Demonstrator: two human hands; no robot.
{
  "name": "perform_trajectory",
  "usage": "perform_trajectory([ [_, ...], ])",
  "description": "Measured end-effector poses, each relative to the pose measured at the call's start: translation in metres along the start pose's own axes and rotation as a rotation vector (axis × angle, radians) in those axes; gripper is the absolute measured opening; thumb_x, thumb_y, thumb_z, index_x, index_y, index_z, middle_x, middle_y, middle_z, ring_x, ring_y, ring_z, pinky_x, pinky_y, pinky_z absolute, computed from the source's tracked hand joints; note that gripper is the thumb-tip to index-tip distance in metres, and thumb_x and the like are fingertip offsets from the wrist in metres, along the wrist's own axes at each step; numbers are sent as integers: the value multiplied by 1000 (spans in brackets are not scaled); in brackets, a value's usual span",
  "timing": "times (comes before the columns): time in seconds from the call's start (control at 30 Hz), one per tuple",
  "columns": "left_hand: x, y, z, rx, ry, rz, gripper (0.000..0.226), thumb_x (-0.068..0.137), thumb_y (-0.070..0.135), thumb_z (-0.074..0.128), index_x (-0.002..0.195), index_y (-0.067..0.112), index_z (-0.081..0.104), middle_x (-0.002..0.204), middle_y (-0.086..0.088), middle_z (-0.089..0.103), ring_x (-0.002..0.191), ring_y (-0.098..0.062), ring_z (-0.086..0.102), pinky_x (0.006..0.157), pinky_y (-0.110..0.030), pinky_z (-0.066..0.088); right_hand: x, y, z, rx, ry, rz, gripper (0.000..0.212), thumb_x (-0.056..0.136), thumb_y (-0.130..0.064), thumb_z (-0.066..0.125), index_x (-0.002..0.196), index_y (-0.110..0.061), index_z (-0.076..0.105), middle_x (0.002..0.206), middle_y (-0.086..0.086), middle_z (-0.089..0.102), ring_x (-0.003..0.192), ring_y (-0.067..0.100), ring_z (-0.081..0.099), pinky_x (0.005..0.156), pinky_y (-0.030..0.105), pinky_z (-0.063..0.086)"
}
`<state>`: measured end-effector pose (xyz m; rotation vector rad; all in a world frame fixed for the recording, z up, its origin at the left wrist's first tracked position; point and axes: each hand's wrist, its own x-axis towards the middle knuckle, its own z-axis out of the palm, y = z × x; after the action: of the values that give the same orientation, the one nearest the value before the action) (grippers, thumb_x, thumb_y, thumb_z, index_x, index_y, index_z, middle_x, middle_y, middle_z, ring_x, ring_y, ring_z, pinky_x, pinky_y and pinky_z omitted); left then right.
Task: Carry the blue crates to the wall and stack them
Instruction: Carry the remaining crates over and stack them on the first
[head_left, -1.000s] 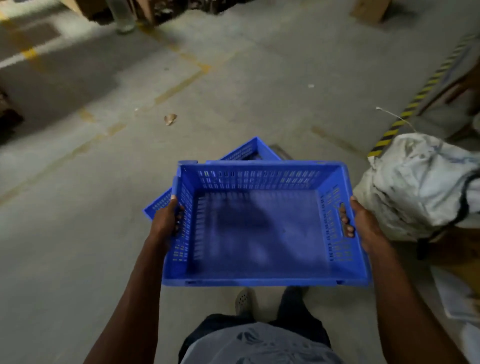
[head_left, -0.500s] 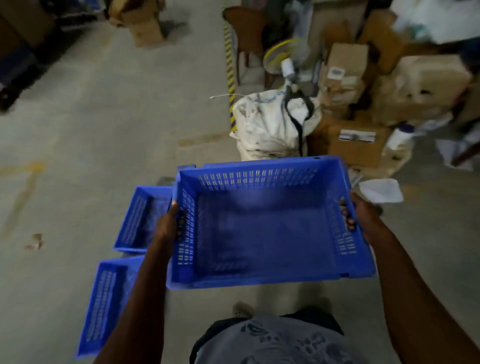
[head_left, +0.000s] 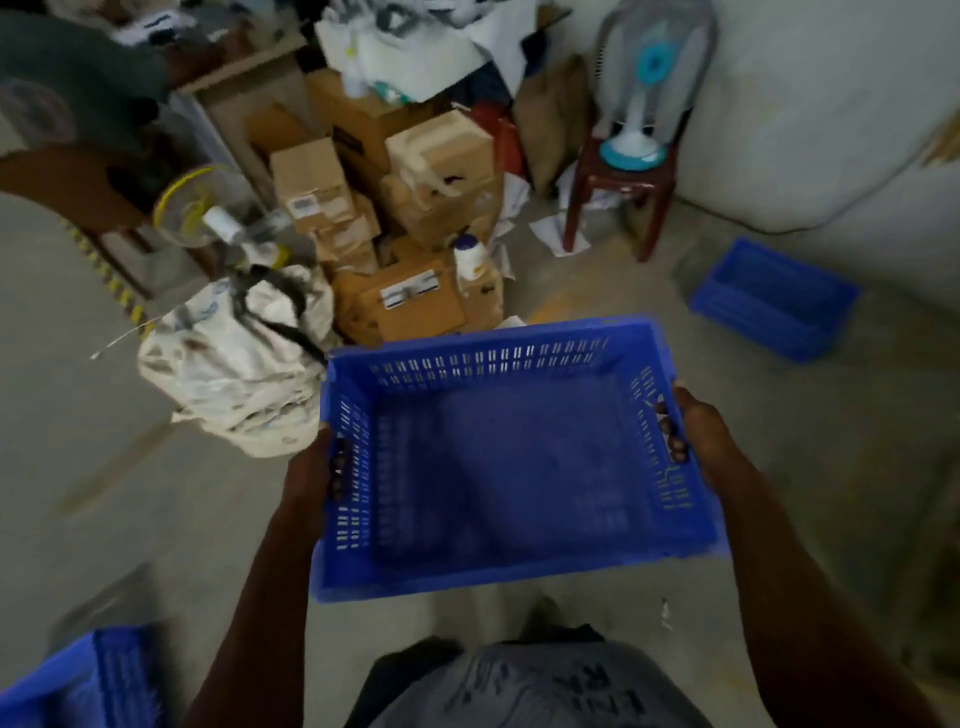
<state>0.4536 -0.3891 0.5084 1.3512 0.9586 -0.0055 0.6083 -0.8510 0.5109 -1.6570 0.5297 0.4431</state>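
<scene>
I hold an empty blue slotted crate (head_left: 509, 467) level in front of my waist, above the floor. My left hand (head_left: 311, 467) grips its left side handle and my right hand (head_left: 696, 436) grips its right side handle, fingertips showing through the slots. Another blue crate (head_left: 774, 299) lies on the floor at the right, close to the white wall (head_left: 831, 104). The corner of a third blue crate (head_left: 88, 680) shows on the floor at the bottom left.
A pile of cardboard boxes (head_left: 410, 208) and papers stands ahead. A stuffed white sack (head_left: 239, 358) sits left of the held crate. A dark red stool (head_left: 618, 192) carries a table fan (head_left: 649, 78). A yellow fan (head_left: 192, 205) lies at the left.
My view has swung to the right with the crate still in both hands. The wall, the stool with the fan and a crate by the wall came into view; the floor crates slid to the lower left.
</scene>
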Motion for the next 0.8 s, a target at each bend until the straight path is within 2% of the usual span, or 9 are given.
perform_trajectory([
  [0.2,54,63,142,96,-201,-34,39,93,56,52,82,19,60,55,6,47,37,-8,36,35,-17,29,37,-1,-92,184,181,37,54,86,-67,44,84,-15,58,59,2,44,36,11,31,38,20,27],
  [0.43,141,136,308,227,-467,-60,39,97,54,46,77,21,56,59,5,38,36,-7,30,34,-15,25,95,-15,-144,398,376,72,51,90,-64,43,82,-16,56,54,-3,43,34,8,30,35,17,25],
  [0.57,184,184,401,312,-640,-85,38,97,53,44,74,23,49,56,6,34,37,-8,28,36,-18,23,133,-38,-163,487,484,78,59,75,-77,51,82,-19,57,57,-2,42,33,6,32,34,16,27],
  [0.67,203,221,466,313,-745,-98,41,98,54,43,73,21,51,51,7,38,33,-7,31,33,-17,25,155,-60,-175,560,549,79,45,89,-63,45,82,-19,56,59,-3,43,35,4,34,34,17,27],
  [0.77,209,253,518,420,-711,-11,44,99,56,39,76,22,53,50,8,44,33,-3,37,32,-15,29,167,-76,-181,611,598,120,39,92,-56,45,83,-20,56,62,-2,43,34,5,34,33,18,26],
  [0.8,221,261,555,485,-740,16,44,97,59,39,77,23,54,52,9,45,33,-3,37,33,-14,30,181,-82,-196,637,626,121,39,92,-55,45,84,-19,57,61,-1,44,34,5,34,33,18,26],
])
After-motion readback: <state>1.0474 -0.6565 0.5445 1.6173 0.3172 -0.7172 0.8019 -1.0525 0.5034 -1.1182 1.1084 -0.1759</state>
